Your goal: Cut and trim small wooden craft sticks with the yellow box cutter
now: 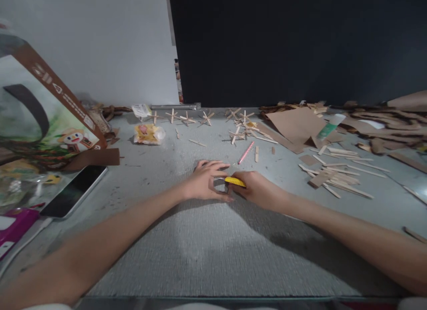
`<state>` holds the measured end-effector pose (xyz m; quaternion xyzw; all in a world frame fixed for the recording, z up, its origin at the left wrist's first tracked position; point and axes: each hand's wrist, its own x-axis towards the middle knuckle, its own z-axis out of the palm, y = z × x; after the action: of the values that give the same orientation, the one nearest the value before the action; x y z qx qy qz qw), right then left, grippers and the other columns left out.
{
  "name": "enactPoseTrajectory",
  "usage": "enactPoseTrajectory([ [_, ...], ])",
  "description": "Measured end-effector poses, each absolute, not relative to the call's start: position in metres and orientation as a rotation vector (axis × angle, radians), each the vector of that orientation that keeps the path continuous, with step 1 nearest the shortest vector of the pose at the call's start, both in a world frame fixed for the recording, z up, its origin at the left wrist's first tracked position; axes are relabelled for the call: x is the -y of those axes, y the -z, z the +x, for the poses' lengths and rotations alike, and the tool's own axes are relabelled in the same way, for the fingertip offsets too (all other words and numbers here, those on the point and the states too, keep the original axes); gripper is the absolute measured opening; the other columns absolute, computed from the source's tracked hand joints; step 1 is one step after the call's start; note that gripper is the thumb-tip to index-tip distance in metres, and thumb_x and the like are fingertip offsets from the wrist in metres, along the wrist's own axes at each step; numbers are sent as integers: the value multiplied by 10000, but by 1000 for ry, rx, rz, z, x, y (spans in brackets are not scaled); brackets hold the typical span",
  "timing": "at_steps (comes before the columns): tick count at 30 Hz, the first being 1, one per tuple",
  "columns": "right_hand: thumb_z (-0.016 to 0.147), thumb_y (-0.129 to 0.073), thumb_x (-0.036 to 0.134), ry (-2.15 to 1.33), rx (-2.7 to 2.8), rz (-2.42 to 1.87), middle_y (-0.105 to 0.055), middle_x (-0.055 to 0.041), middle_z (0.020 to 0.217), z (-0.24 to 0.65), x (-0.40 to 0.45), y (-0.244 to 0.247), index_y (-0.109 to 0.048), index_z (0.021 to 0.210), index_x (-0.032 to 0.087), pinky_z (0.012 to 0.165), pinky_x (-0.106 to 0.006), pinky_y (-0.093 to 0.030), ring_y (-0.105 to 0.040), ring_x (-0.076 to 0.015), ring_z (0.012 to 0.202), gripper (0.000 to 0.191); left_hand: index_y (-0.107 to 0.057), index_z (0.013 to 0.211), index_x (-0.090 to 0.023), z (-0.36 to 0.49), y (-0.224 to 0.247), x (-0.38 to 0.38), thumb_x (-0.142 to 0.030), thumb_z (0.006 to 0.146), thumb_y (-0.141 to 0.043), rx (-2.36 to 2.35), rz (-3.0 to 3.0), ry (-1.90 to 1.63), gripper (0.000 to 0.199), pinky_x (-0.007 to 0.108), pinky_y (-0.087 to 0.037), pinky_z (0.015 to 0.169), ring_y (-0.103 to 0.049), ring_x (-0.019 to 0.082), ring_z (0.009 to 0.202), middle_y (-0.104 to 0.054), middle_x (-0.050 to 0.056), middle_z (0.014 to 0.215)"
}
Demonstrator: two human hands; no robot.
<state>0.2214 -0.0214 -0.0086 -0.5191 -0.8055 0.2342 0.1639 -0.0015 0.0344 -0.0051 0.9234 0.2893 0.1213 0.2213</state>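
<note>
In the middle of the grey table, my right hand point(255, 187) is closed around a yellow utility knife point(235, 182), its thin blade pointing left. Facing it, my left hand point(207, 181) rests on the table with fingers stretched and apart, thumb and forefinger curving around the blade. I cannot make out anything under its fingers. Just beyond my hands lie a pink pencil point(246, 152) and a short wooden stick piece point(256, 154). Star shapes made of crossed sticks point(207, 118) stand in a row farther back, with several more crossed sticks point(236, 134) beside them.
Loose wooden sticks point(345, 179) lie in a pile at right, near a green and white glue stick point(331, 126) and brown cardboard point(296, 125). A yellow packet point(148, 134) sits back left. A phone point(75, 191) and a large printed bag point(50, 101) occupy the left side.
</note>
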Motion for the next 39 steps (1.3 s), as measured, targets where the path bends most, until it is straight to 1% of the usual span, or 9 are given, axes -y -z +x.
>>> enactPoseTrajectory([
  [9,963,-573,306,-792,2268,-1410,-723,-32,755,220,31,-1,-711,918,195,599,-274,-368,-592,-164,624,183,-757,1228,-317,1,7,-35,-609,759,-863,-812,2523,-404,563,598,-204,1246,-435,379,1520,-575,90,1581],
  [15,970,-548,486,-634,2086,-1544,-642,-28,656,233,24,-14,-650,810,197,545,-294,-312,-494,-159,559,345,-631,1461,-313,2,8,-36,-677,738,-847,-802,2525,-396,838,597,-187,1257,-420,392,1528,-564,129,1583],
  [21,949,-554,528,-552,2031,-1671,-604,-24,626,241,19,-18,-618,761,207,545,-304,-300,-477,-163,558,378,-677,1378,-308,3,10,-37,-660,698,-882,-835,2459,-416,793,604,-202,1257,-415,405,1518,-558,123,1579],
  [23,953,-541,522,-537,2036,-1702,-586,-23,606,243,19,-20,-594,738,212,543,-309,-292,-469,-164,546,381,-651,1383,-284,3,11,-34,-568,687,-922,-891,2363,-530,799,576,-325,1206,-541,381,1399,-661,137,1432],
  [25,961,-523,499,-508,2032,-1682,-597,-24,625,244,20,-21,-597,796,209,546,-310,-300,-474,-167,545,342,-581,1430,-271,3,12,-30,-429,759,-892,-931,2194,-663,756,490,-485,1063,-690,299,1148,-760,100,1158],
  [28,977,-507,520,-562,2027,-1564,-615,5,673,243,25,-21,-574,1094,202,551,-297,-332,-507,-173,551,346,-518,1429,-262,1,13,-25,-277,861,-775,-897,1964,-802,623,339,-562,820,-725,180,787,-749,-11,831],
  [30,1008,-463,549,-659,2055,-1494,-551,55,615,240,32,-20,-508,1211,221,538,-283,-335,-501,-172,520,389,-516,1388,-254,1,14,-24,-262,871,-756,-887,1869,-903,570,292,-559,746,-713,151,700,-730,-39,762],
  [33,1050,-391,498,-638,2091,-1472,-484,73,553,232,41,-17,-521,1104,250,522,-276,-309,-474,-162,471,285,-504,1343,-239,1,12,-23,-285,865,-766,-914,1767,-1059,547,275,-569,702,-713,142,642,-721,-49,719],
  [39,1066,-378,439,-563,2104,-1472,-638,12,619,218,51,-8,-547,1020,248,546,-285,-334,-556,-166,479,259,-498,1334,-238,5,12,-15,-345,891,-765,-900,1740,-1175,528,261,-596,679,-734,142,639,-760,-27,740],
])
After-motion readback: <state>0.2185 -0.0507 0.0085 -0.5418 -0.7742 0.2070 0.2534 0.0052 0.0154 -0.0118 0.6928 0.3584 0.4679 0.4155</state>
